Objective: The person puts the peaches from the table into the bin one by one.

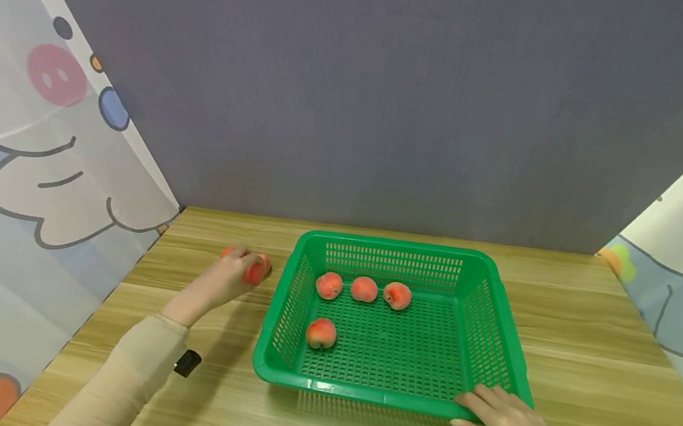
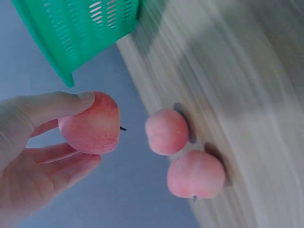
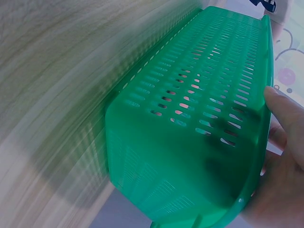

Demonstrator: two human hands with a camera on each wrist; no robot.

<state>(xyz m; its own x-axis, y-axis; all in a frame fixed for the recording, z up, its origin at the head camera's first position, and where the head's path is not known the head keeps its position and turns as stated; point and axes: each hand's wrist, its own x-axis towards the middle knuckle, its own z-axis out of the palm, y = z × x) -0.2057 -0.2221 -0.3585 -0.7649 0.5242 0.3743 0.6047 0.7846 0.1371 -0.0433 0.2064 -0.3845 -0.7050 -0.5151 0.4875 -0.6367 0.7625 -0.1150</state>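
My left hand (image 1: 224,276) pinches a red-pink peach (image 2: 90,126) between thumb and fingers, left of the green plastic basket (image 1: 390,244). A short dark stem sticks out of this peach in the left wrist view. Two more peaches, a rounder one (image 2: 166,132) and a wider one (image 2: 195,174), lie on the table close by; the hand partly covers them in the head view. At the basket's near right corner, my right hand (image 1: 505,423) grips the rim, thumb outside and fingers over the inner side. Inside the basket, three peaches form a back row and another peach (image 1: 321,334) sits at front left.
A small black object (image 1: 187,363) shows beside the left sleeve. The wooden table (image 1: 585,352) extends around the basket. A grey wall (image 1: 410,105) rises behind it, with cartoon-printed sheets (image 1: 44,161) at both sides.
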